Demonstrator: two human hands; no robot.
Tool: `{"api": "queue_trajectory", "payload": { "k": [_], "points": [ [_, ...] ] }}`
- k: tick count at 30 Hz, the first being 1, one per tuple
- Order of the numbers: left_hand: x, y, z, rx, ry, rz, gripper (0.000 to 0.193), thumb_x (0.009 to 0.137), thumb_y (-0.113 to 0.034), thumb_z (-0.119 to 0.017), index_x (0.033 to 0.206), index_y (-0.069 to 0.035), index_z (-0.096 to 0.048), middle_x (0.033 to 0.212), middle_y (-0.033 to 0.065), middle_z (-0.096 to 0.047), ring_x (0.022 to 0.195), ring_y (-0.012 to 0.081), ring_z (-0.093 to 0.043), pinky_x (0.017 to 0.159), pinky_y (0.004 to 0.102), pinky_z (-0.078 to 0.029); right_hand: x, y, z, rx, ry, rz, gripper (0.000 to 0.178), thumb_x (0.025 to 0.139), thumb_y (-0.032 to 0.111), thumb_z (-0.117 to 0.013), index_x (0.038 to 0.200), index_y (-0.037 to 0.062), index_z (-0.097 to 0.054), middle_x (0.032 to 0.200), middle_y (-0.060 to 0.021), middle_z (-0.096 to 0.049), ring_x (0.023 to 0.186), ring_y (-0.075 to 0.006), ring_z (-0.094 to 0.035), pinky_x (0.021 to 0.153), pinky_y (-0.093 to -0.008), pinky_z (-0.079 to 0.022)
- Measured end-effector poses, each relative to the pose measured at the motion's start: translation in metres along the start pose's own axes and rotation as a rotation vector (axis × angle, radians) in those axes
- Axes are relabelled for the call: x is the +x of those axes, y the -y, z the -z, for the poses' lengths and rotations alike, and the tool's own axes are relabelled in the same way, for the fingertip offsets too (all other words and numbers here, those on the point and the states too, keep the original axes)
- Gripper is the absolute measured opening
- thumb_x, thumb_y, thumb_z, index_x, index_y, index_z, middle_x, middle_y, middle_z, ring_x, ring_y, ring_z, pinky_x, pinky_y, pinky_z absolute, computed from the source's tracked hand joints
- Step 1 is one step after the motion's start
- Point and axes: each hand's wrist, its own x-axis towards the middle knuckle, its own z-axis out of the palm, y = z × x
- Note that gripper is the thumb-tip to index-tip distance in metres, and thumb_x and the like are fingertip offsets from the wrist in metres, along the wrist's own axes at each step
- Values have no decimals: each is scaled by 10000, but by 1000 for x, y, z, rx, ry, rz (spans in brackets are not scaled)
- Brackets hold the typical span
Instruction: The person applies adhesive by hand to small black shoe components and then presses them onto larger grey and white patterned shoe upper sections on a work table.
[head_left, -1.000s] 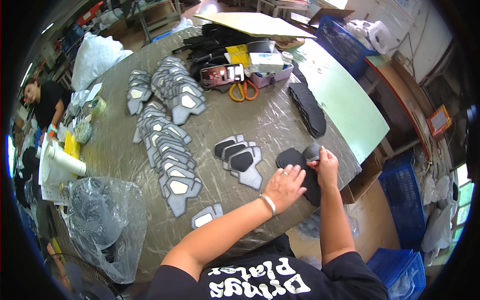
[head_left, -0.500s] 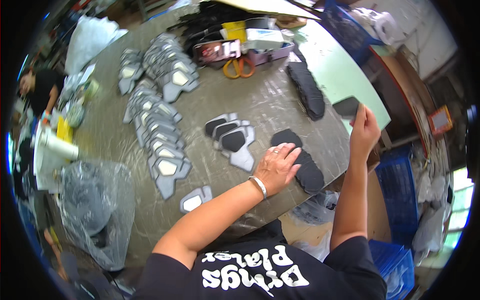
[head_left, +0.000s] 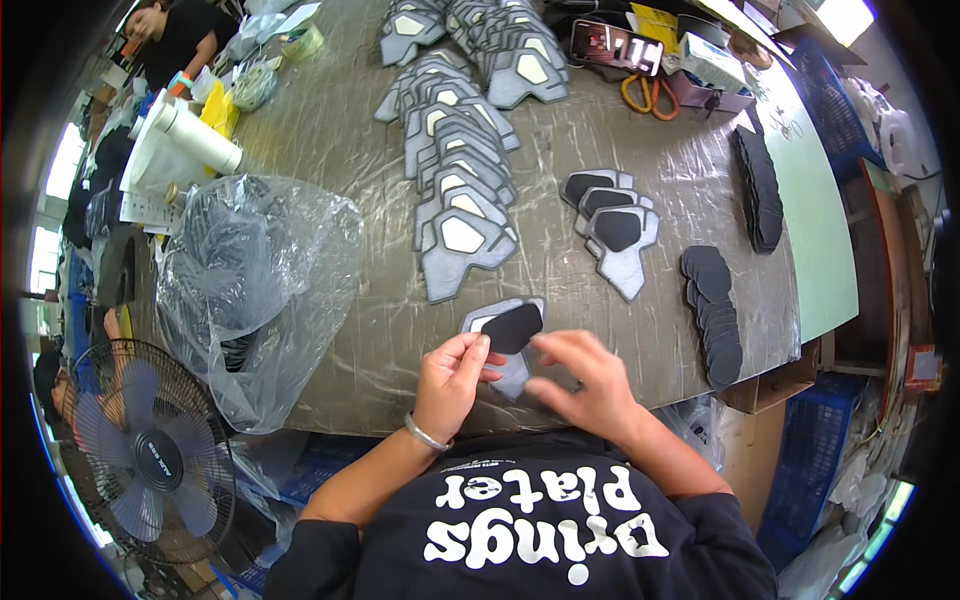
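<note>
My left hand (head_left: 450, 385) pinches a black rounded pad (head_left: 514, 328) between thumb and fingertips. Under the pad lies a grey shaped piece (head_left: 513, 376) at the table's near edge; part of its white patch shows beside the pad. My right hand (head_left: 590, 385), slightly blurred, is just right of the pad with fingers apart and nothing held. Farther right, several grey pieces with black pads (head_left: 617, 230) overlap. Two rows of loose black pads, a near row (head_left: 720, 335) and a far row (head_left: 757, 190), lie at the right. Grey pieces with white patches (head_left: 462, 236) form long overlapping rows beyond my hands.
A clear plastic bag (head_left: 300, 270) sits on the table's left, with a standing fan (head_left: 158, 458) below it. Orange-handled scissors (head_left: 650, 98), a phone (head_left: 615, 48) and a box (head_left: 712, 95) are at the far right. Another person (head_left: 178, 40) sits at far left.
My right hand has come from the right side to the near middle, and the black pad it held is now in my left hand. My left hand has left the near pad row. The view has shifted.
</note>
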Motion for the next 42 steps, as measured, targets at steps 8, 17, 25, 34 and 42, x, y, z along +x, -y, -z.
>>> {"api": "queue_trajectory", "payload": {
  "k": [8, 17, 25, 34, 42],
  "points": [
    [-13, -6, 27, 330, 94, -167, 180, 968, -91, -580, 1007, 66, -659, 814, 34, -598, 700, 82, -616, 647, 229, -524, 7, -3, -11, 200, 92, -674, 182, 863, 144, -745, 843, -31, -695, 692, 23, -638, 625, -22, -528, 568, -199, -445],
    [2, -9, 32, -110, -85, 175, 145, 917, -113, -675, 953, 28, -674, 836, 65, -698, 702, 114, -678, 613, 223, -547, 27, -13, -18, 402, 237, -826, 191, 930, 163, -654, 856, -10, -620, 655, 28, -569, 563, -24, -503, 510, -201, -403],
    [15, -13, 37, 141, -85, 174, 168, 929, -162, -665, 917, 5, -661, 699, 11, -631, 532, 65, -596, 462, 208, -474, 38, -18, -30, 353, 186, -893, 245, 946, 191, -633, 849, -33, -607, 626, -1, -582, 500, -55, -518, 440, -235, -403],
    [20, -14, 32, 213, -116, 215, 171, 931, -164, -659, 878, -2, -644, 608, -9, -591, 447, 40, -522, 405, 210, -402, 42, -18, -31, 214, 199, -897, 255, 942, 191, -639, 843, -42, -604, 568, -45, -585, 452, -74, -515, 417, -257, -407],
    [20, -8, 31, 272, -127, 162, 162, 939, -161, -650, 905, -3, -634, 608, -2, -595, 431, 39, -516, 377, 195, -370, 39, -21, -37, 193, 163, -856, 236, 932, 161, -647, 808, -35, -603, 534, -48, -581, 422, -78, -508, 409, -265, -385]
  ]
}}
